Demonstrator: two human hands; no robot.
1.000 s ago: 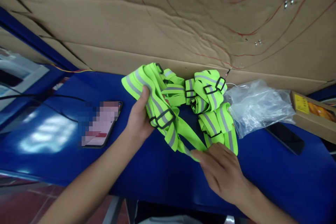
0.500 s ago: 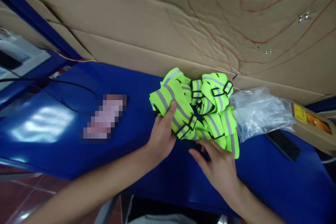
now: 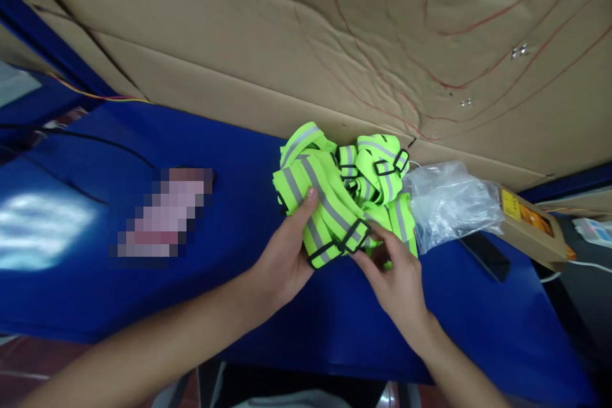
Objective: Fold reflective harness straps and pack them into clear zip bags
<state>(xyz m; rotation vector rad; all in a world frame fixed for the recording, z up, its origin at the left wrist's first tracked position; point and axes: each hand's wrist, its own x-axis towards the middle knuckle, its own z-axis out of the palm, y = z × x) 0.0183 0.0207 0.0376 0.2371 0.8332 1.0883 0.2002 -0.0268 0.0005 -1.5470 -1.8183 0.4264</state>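
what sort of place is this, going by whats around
Probably a workbench, perhaps in a workshop or packing area: a blue table stands against a cardboard panel with red lines drawn on it, and reflective straps lie bunched near a clear plastic bag.

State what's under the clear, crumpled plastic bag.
A black, rectangular phone-like slab juts past the bag onto the blue table, the slab's far end apparently covered; anything else beneath is hidden.

Cloth straps point(image 3: 329, 194), a smooth, glossy tabletop point(image 3: 239, 146), a plastic bag point(image 3: 452, 204) (shiny, crinkled)
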